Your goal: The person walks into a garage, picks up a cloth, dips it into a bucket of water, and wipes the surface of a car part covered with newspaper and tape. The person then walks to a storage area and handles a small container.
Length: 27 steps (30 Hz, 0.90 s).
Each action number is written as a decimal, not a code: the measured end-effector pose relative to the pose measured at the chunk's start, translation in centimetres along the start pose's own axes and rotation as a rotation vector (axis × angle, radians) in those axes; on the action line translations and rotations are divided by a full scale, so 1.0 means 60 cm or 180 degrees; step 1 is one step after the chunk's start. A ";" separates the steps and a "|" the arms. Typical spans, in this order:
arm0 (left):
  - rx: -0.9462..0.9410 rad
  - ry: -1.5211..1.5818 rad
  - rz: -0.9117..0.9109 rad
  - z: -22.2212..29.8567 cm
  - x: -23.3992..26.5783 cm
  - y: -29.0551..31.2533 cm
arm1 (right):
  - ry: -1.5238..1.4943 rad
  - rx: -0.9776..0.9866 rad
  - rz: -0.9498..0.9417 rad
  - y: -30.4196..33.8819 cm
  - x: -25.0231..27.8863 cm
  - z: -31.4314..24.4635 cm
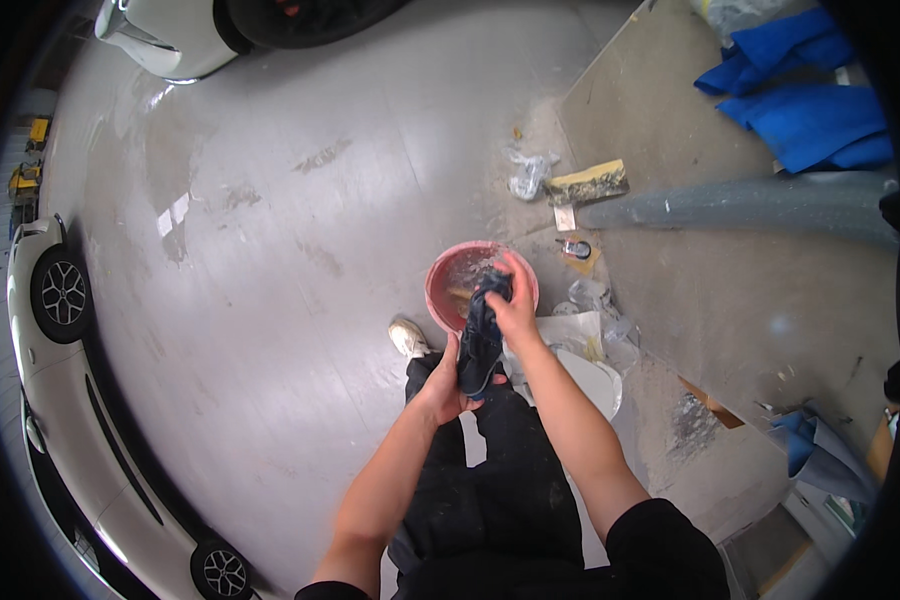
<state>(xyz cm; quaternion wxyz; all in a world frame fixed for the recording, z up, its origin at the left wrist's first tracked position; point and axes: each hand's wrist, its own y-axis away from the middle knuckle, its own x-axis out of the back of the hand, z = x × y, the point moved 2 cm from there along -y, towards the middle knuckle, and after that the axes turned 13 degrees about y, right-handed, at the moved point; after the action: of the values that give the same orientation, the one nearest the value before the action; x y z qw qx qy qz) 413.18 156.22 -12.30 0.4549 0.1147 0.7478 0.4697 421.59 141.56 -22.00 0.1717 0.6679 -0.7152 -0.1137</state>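
A dark, bunched piece of cloth (481,345) hangs stretched between my two hands, over the near rim of a pinkish-red bucket (433,293). Its exact kind does not show. My left hand (448,383) is closed around the lower end, close to my legs. My right hand (513,308) grips the upper end above the bucket, thumb and fingers bent around it. Pale residue coats the inside of the bucket, and something yellowish-brown (460,294) lies in it, partly covered by the cloth and my hand.
Right of the bucket are a white container (585,380), crumpled clear plastic (610,318) and a yellowish block (590,182). A thick grey pipe (730,205) runs to the right, below blue cloth (805,120). Parked cars (100,430) stand left and at the top. My shoe (408,337) is beside the bucket.
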 end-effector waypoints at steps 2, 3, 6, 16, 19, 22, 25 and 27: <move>0.0244 0.0158 -0.0040 0.007 -0.014 -0.010 | 0.1300 0.0901 -0.0064 0.056 -0.003 -0.081; -0.0008 0.0355 -0.0326 0.006 -0.027 -0.018 | 0.1603 0.1332 -0.0124 0.091 -0.002 -0.120; -0.0377 0.1155 -0.0679 0.008 -0.049 -0.030 | 0.1806 0.1475 -0.0558 0.179 0.000 -0.201; -0.0439 0.1858 -0.1099 -0.025 -0.154 0.122 | -0.0845 -0.0476 -0.0430 0.164 0.134 -0.267; -0.0069 0.1836 -0.1710 -0.052 -0.207 0.178 | -0.2216 -0.0661 -0.1581 0.152 0.102 -0.291; 0.0131 0.1398 -0.2393 -0.070 -0.234 0.217 | -0.2776 -0.0137 -0.2363 0.152 0.069 -0.331; -0.0318 0.0956 -0.2031 -0.068 -0.233 0.228 | -0.3038 -0.0079 -0.2574 0.142 0.056 -0.372; -0.0150 0.0826 -0.1801 -0.060 -0.226 0.228 | -0.2469 -0.0138 -0.2678 0.129 0.057 -0.394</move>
<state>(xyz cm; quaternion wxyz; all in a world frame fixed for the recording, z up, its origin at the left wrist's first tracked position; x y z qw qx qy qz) 414.41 153.21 7.01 0.4709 -0.1695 0.7909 0.3523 423.75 140.38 2.97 -0.1497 0.8008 -0.3960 -0.4236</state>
